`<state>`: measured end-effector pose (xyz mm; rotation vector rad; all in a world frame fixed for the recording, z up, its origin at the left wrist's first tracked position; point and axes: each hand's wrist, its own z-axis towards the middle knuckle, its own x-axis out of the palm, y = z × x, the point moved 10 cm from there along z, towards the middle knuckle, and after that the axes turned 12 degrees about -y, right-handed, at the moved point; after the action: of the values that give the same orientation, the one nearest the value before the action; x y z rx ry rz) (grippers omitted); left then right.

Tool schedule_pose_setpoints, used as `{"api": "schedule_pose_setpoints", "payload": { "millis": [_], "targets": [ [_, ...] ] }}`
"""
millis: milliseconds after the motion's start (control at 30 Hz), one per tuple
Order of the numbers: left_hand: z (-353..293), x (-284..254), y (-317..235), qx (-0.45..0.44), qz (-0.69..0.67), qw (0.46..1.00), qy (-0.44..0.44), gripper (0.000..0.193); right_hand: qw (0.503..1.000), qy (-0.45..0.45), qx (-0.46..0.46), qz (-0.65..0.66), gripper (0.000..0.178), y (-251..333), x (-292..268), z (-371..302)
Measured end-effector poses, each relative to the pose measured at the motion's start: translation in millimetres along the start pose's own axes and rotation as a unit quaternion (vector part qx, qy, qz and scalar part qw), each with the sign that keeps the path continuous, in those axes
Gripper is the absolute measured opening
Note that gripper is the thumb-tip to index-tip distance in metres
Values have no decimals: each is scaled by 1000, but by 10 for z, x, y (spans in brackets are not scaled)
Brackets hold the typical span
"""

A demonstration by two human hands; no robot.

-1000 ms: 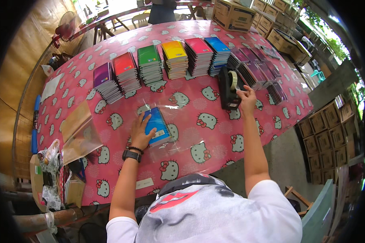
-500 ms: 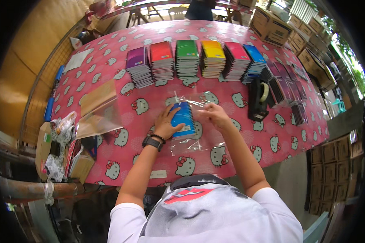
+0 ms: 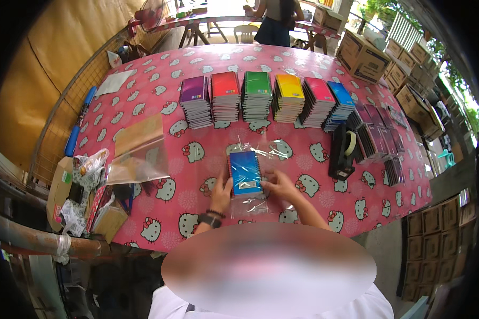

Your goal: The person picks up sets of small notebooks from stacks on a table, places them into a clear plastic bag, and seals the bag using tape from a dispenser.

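A blue spiral notebook point(image 3: 246, 169) lies in front of me with its wire binding along the right edge. Clear plastic film point(image 3: 274, 154) covers it, glossy with reflections, and spreads out beyond its sides. At the notebook's left edge, my left hand point(image 3: 221, 193) grips it through the film, thumb near the cover; a dark watch and a beaded bracelet are on that wrist. My right hand point(image 3: 282, 187) pinches the opposite edge near the lower right corner. Some fingertips of both hands are hidden.
Behind stand stacks of purple point(image 3: 195, 101), red point(image 3: 225, 95), green point(image 3: 257, 95), yellow point(image 3: 289, 98), pink point(image 3: 318, 101) and blue notebooks point(image 3: 339, 103). A black tape dispenser point(image 3: 341, 154) is at right, beside wrapped notebooks point(image 3: 378, 133). Plastic sleeves point(image 3: 138, 151) lie left. Someone point(image 3: 275, 24) stands far back.
My left hand has slid from the cover to the notebook's left edge. My right hand has come down from the raised film to its right edge. Film now lies over the cover.
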<state>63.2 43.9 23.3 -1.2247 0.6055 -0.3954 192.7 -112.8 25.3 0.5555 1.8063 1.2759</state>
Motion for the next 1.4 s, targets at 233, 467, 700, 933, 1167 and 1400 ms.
{"api": "schedule_pose_setpoints", "payload": {
  "millis": [233, 467, 700, 933, 1167, 1400],
  "targets": [
    [-3, -177, -477, -152, -237, 953, 109, 67, 984, 70, -124, 110, 69, 559, -163, -254],
    [278, 310, -556, -23, -200, 973, 114, 117, 960, 94, -130, 230, 105, 611, 204, 179],
    [-40, -6, -1052, 110, -140, 981, 81, 125, 931, 83, -187, 304, 100, 1039, -28, -399],
    [-209, 306, -531, -66, -281, 955, 73, 121, 949, 118, -75, 283, 97, 504, 288, -269],
    [-270, -260, -691, 87, -118, 989, 12, 87, 956, -28, -286, 61, 70, 741, -457, -402],
    [-558, -175, -1115, 261, 101, 960, 26, 65, 913, 69, -398, -59, 62, 1014, -123, -657]
  ]
}}
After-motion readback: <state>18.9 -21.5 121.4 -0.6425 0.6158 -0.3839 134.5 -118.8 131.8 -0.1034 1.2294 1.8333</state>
